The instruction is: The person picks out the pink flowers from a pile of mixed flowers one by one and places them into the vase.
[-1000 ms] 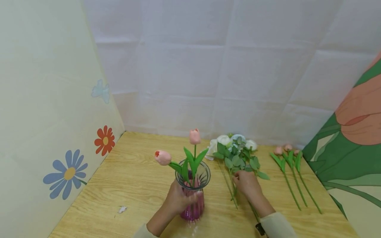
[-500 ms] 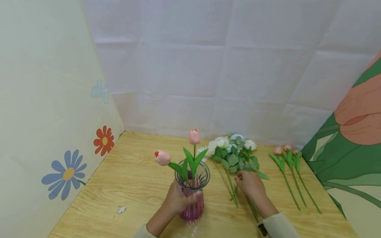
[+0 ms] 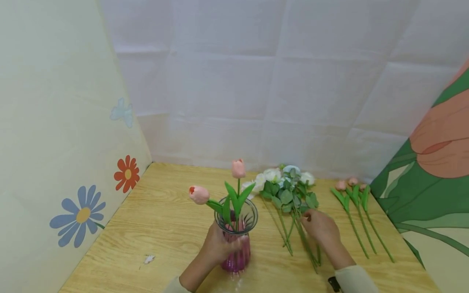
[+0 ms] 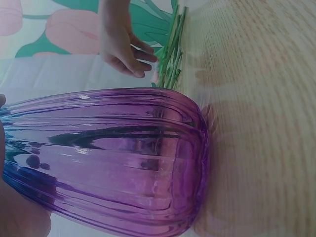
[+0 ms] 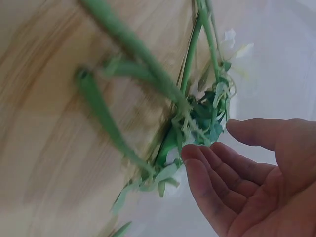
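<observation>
My left hand (image 3: 220, 246) grips a ribbed glass vase (image 3: 234, 260), clear at the rim and pink-purple below. Up close in the left wrist view, the vase (image 4: 123, 153) stands on the wood surface. It holds two pink tulips, one upright (image 3: 238, 168) and one leaning left (image 3: 199, 195). My right hand (image 3: 322, 230) hovers beside the green stems (image 3: 305, 244) of a pile of white flowers (image 3: 272, 175) and leafy sprigs (image 3: 286, 197). In the right wrist view, the thumb and loosely bent fingers (image 5: 217, 182) are apart, with nothing between them.
Three pink tulips (image 3: 360, 219) lie side by side on the right of the wooden table (image 3: 176, 228). A small white scrap (image 3: 149, 259) lies at the left. White sheeting (image 3: 227, 93) hangs behind, with printed flower panels on both sides.
My right hand has moved a little right, away from the stems, and more of their lower ends shows. White blooms in the pile shifted slightly left earlier. My left hand still holds the vase.
</observation>
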Tool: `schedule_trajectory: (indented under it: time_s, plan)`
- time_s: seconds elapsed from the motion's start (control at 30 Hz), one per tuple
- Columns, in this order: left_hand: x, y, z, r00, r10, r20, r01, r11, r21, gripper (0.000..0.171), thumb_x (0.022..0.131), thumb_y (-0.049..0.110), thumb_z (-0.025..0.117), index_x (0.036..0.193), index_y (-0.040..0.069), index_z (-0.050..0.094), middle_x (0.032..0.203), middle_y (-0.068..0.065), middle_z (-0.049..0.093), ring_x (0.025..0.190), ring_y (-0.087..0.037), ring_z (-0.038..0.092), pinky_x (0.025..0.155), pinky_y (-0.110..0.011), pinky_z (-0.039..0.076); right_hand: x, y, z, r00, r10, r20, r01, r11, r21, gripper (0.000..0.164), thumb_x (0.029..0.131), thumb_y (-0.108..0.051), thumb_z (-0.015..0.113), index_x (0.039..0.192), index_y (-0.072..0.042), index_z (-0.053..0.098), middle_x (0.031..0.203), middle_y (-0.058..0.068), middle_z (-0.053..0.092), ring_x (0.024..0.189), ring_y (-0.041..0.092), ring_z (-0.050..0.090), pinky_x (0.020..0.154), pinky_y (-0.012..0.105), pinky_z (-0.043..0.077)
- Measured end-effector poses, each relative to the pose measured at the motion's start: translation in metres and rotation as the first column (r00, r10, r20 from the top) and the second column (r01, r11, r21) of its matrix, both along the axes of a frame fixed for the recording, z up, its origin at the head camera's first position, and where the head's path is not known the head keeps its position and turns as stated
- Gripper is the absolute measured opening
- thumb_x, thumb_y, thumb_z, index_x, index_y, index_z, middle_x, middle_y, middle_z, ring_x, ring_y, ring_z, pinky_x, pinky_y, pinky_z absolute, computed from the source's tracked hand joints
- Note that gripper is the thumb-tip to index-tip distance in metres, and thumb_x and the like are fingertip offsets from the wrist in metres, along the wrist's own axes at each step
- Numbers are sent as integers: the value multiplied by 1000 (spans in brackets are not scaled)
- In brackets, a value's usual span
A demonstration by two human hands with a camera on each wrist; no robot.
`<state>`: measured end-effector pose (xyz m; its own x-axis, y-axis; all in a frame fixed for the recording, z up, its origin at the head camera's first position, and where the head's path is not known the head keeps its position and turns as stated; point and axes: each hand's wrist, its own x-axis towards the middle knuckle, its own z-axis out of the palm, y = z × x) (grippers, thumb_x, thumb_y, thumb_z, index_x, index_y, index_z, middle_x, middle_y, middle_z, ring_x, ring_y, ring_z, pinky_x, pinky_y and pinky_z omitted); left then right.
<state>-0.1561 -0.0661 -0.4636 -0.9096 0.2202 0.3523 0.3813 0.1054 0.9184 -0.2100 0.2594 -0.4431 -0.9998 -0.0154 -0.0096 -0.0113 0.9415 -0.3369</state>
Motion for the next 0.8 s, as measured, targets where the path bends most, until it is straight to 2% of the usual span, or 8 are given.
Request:
schedule_trajectory:
  time_s: [0.27, 0.47, 0.63, 0.73, 0.8]
  plan:
    - [0, 0, 1, 1000, -3, -14, 3, 1000, -7, 67, 80, 25, 81, 135, 10, 46, 118, -3, 67, 112, -19, 64, 102, -38, 53, 0, 22, 3, 999, -29, 25, 29, 1000, 7, 47, 101, -23, 58, 131, 12, 55, 117, 31, 66, 91, 42, 67, 68, 50, 57]
    - [0, 1, 0, 999, 18, -28, -19, 999, -26, 67, 79, 23, 82, 134, 8, 48, 116, -4, 67, 110, -18, 64, 101, -36, 53, 0, 41, 5, 998, -50, 44, 48, 998, 33, 53, 100, -26, 59, 132, 15, 51, 118, 35, 63, 97, 49, 64, 73, 56, 55]
    - [0, 1, -2, 999, 31, -10, -31, 999, -28, 69, 78, 23, 84, 134, 9, 48, 115, -2, 67, 110, -17, 64, 101, -35, 52, 2, 57, 8, 996, -63, 62, 61, 998, 29, 54, 101, -26, 58, 132, 18, 48, 118, 37, 61, 89, 47, 65, 67, 53, 54]
    - [0, 0, -2, 1000, 29, 0, -29, 999, -23, 70, 78, 23, 84, 135, 9, 47, 116, -2, 67, 110, -18, 64, 101, -35, 52, 1, 69, 7, 995, -65, 81, 63, 997, 33, 56, 101, -25, 57, 132, 20, 46, 120, 41, 58, 90, 49, 63, 68, 53, 54]
    - [0, 0, -2, 1000, 24, 5, -24, 999, -22, 71, 79, 24, 83, 137, 9, 45, 118, -3, 66, 111, -19, 64, 102, -36, 52, -1, 78, 6, 990, -81, 114, 76, 996, 44, 59, 101, -28, 56, 133, 20, 44, 124, 42, 55, 98, 54, 61, 72, 56, 54]
